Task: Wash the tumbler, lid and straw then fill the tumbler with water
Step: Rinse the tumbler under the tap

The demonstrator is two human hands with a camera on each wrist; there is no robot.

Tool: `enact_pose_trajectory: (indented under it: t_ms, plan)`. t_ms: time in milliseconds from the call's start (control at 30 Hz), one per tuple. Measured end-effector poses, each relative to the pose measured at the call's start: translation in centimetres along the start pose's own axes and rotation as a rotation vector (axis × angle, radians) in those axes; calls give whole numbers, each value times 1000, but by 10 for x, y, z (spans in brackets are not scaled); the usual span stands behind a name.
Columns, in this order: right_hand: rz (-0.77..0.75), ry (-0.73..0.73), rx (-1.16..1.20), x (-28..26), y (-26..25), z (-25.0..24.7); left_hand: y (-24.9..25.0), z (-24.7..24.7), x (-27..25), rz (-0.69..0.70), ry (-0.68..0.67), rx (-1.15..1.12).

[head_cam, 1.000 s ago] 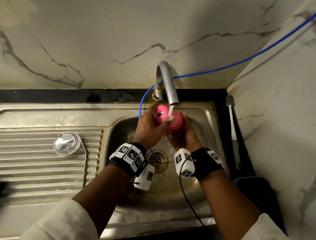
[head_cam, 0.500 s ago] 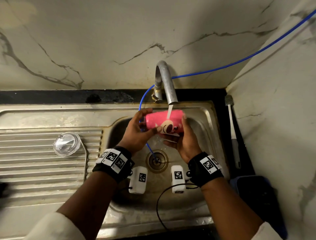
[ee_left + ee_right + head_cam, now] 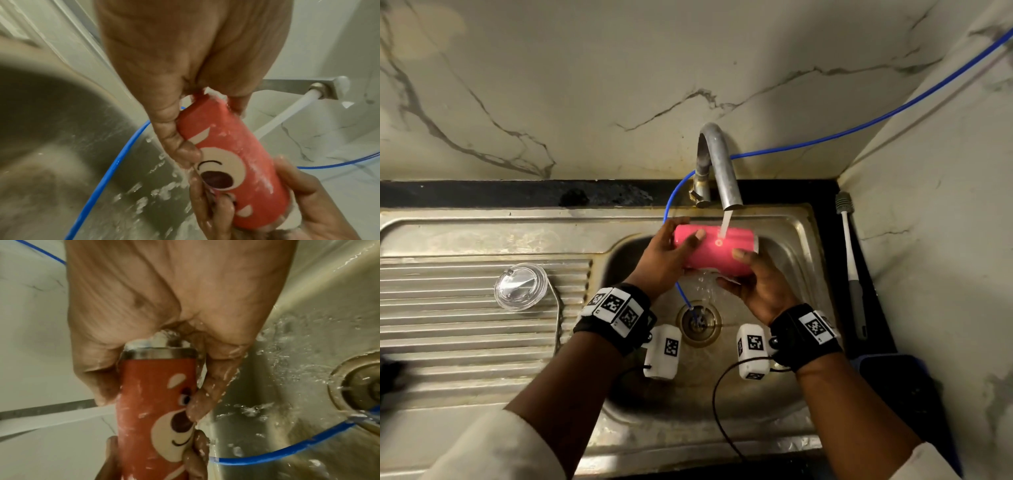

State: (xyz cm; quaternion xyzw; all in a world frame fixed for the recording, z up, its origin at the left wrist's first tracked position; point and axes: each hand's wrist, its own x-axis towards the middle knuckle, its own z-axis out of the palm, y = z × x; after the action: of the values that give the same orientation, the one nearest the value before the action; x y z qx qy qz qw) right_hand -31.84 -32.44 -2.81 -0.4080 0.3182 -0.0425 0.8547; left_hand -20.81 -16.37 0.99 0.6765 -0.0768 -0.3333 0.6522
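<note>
Plainly the outside rinse of the pink tumbler (image 3: 717,251) is the step in hand: it lies on its side over the sink basin (image 3: 787,253), right under the tap (image 3: 719,164), and the stream strikes its upper wall. The left hand (image 3: 666,262) wraps the closed base end at the left, thumb on top; the right hand (image 3: 758,286) cups the steel-rimmed mouth end at the right, its fingers curled beneath. Streaks of white suds cling to the bear print in both wrist views, so I judge the rinse unfinished. The next move likely calls for rolling the slippery cylinder under the stream, then tipping the mouth up to flush the inside.

The clear lid (image 3: 520,286) lies on the ribbed drainboard (image 3: 448,329), well apart to the left. A thin line curving beside it may be the straw, but that is too faint to settle. A bottle brush (image 3: 854,274) lies on the dark counter at the right. A blue hose (image 3: 859,128) runs along the wall and down toward the drain (image 3: 698,322).

The tumbler's inside is hidden in every view. The dark thing at the near right is cut off.
</note>
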Motion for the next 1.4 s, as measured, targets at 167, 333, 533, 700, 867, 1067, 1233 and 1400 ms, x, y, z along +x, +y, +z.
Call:
enact_pose_trajectory:
  t_ms: [167,333,533,700,867,1067,1233,1400]
  plan:
    - [156,130,88,3,1,1,-16,-2,-1,270,-46,297]
    - [364,119,266,-3,11,1,-13,19,-1,341,-32,268]
    - [276,125,390,9,16,0,-14,19,3,342,-54,259]
    - [-19,150,-23,15,3,6,-29,-8,6,271,-24,345]
    - [-406,37,-506,6,-18,19,-48,-20,-1,204,-15,490]
    - [-563,-114,-834,3,-5,41,-68,-4,-8,175,12,375]
    - [-537,-72,-955,-6,-10,37,-73,-9,-7,128,-23,460]
    - [-522,-53,-1183,0,-36,21,-68,-17,-9,99,-100,569]
